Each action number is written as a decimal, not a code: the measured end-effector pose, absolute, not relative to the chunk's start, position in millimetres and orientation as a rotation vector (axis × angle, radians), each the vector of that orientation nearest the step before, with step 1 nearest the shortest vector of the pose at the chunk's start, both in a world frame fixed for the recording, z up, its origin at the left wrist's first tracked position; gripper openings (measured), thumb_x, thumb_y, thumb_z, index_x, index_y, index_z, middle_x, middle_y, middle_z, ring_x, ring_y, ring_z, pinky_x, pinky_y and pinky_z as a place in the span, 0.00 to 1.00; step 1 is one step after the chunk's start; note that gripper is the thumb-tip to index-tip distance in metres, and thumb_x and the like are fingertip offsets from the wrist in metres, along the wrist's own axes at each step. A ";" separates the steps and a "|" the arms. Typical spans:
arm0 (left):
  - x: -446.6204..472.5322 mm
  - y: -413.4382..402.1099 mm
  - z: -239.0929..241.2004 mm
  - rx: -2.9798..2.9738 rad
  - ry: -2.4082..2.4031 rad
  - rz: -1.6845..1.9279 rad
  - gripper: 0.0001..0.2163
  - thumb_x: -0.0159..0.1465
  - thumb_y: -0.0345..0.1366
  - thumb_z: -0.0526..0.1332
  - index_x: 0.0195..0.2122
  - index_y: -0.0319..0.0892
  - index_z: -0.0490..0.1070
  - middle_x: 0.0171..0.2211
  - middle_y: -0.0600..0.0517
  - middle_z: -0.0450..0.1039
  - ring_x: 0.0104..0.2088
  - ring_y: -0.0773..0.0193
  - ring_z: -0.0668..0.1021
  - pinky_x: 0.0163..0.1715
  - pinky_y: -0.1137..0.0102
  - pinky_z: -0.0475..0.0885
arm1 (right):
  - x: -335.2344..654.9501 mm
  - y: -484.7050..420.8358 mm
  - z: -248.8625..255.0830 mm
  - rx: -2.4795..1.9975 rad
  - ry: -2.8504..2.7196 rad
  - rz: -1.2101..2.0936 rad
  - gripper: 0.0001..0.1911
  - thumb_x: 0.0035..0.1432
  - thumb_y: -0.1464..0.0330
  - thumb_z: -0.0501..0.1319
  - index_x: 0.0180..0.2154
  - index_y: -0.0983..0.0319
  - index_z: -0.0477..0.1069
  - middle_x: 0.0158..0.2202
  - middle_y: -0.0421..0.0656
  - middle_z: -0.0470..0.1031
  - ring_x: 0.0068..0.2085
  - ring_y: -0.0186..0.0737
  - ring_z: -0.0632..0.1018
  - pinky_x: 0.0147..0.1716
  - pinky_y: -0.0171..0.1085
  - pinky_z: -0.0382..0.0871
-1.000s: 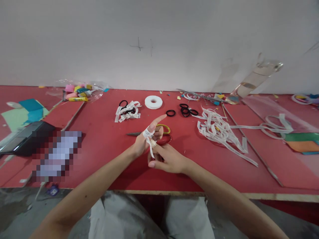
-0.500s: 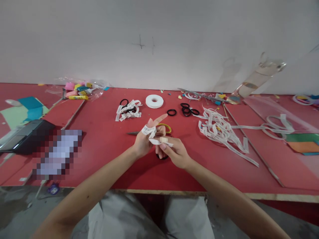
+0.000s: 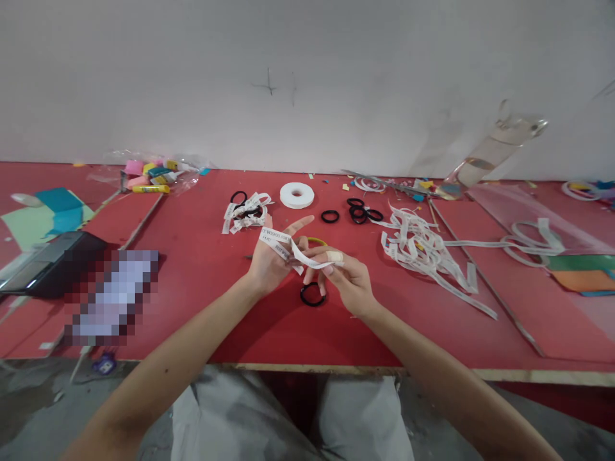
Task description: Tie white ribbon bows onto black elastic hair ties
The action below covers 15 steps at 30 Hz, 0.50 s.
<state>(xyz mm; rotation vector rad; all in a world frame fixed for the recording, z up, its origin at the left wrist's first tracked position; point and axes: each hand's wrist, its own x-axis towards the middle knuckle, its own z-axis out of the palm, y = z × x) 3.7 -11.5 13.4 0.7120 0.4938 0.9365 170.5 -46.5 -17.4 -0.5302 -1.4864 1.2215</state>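
A white printed ribbon [image 3: 276, 237] is looped round my left hand [image 3: 269, 264], whose index finger points out to the right. My right hand [image 3: 353, 282] pinches the ribbon's other stretch between thumb and fingers, and a beige plaster covers one of its fingers. Just below the fingers lies a black hair tie [image 3: 312, 295], close to or touching a right fingertip. Scissors with a yellow handle [image 3: 317, 242] lie mostly hidden behind my hands. Beyond my left hand sits a small pile of tied ribbon bows on black bands [image 3: 248, 212].
A white ribbon roll [image 3: 296, 195] and several black hair ties [image 3: 358, 211] lie farther back. To the right are tangled ribbon strips [image 3: 418, 246] and a tilted clear bottle [image 3: 500, 150]. A phone [image 3: 115, 294] and a black case [image 3: 57, 262] lie left.
My right hand has moved slightly right, drawing the ribbon out longer. My left hand has shifted left and turned, showing more print. The hair tie below is more exposed.
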 end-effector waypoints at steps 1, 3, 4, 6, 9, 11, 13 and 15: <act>3.3 -11.4 12.4 0.717 0.480 0.929 0.33 0.68 0.59 0.41 0.60 0.39 0.65 0.23 0.54 0.64 0.20 0.67 0.64 0.21 0.72 0.61 | 170.3 -46.3 -18.0 -0.496 -1.475 1.238 0.11 0.67 0.64 0.56 0.44 0.60 0.75 0.48 0.49 0.76 0.32 0.34 0.80 0.18 0.28 0.71; 3.2 -11.0 11.3 0.716 0.460 0.924 0.34 0.67 0.60 0.41 0.61 0.39 0.65 0.23 0.54 0.64 0.20 0.67 0.65 0.22 0.71 0.61 | 170.3 -45.6 -19.3 -0.460 -1.441 1.253 0.11 0.67 0.64 0.56 0.45 0.59 0.75 0.48 0.49 0.77 0.33 0.35 0.80 0.18 0.28 0.71; 3.4 -10.8 11.1 0.715 0.458 0.924 0.34 0.67 0.60 0.41 0.61 0.40 0.65 0.23 0.54 0.64 0.20 0.67 0.65 0.22 0.71 0.61 | 170.4 -45.2 -19.7 -0.463 -1.425 1.253 0.11 0.67 0.64 0.56 0.45 0.58 0.75 0.48 0.49 0.77 0.33 0.35 0.80 0.18 0.29 0.72; 3.9 -10.4 11.5 0.719 0.472 0.932 0.35 0.67 0.61 0.41 0.61 0.40 0.65 0.22 0.55 0.64 0.19 0.68 0.64 0.22 0.71 0.61 | 171.1 -44.4 -20.0 -0.487 -1.407 1.241 0.11 0.66 0.63 0.57 0.44 0.59 0.75 0.49 0.49 0.76 0.35 0.37 0.81 0.19 0.30 0.73; 4.8 -9.8 13.1 0.735 0.509 0.940 0.36 0.67 0.61 0.41 0.61 0.38 0.65 0.20 0.55 0.62 0.17 0.68 0.63 0.21 0.72 0.59 | 172.7 -43.8 -18.5 -0.484 -1.442 1.213 0.12 0.67 0.64 0.55 0.44 0.59 0.76 0.50 0.49 0.76 0.38 0.39 0.81 0.22 0.33 0.75; 5.4 -9.9 13.6 0.752 0.526 0.935 0.37 0.66 0.62 0.41 0.61 0.38 0.65 0.19 0.55 0.62 0.17 0.68 0.62 0.20 0.72 0.58 | 173.6 -43.8 -16.2 -0.479 -1.520 1.155 0.12 0.68 0.66 0.54 0.45 0.58 0.76 0.50 0.48 0.76 0.40 0.40 0.81 0.28 0.36 0.78; 6.5 -10.7 13.4 0.771 0.531 0.930 0.37 0.66 0.62 0.42 0.62 0.37 0.64 0.19 0.55 0.63 0.18 0.68 0.63 0.21 0.72 0.59 | 173.5 -44.0 -13.3 -0.472 -1.668 1.017 0.12 0.67 0.68 0.54 0.45 0.58 0.76 0.49 0.48 0.78 0.44 0.41 0.80 0.41 0.43 0.79; 8.1 -12.2 12.4 0.786 0.527 0.932 0.36 0.66 0.62 0.43 0.62 0.37 0.64 0.19 0.55 0.62 0.19 0.69 0.62 0.22 0.73 0.59 | 172.0 -44.6 -11.1 -0.451 -1.835 0.844 0.11 0.67 0.69 0.55 0.46 0.59 0.75 0.48 0.48 0.79 0.50 0.43 0.79 0.52 0.47 0.74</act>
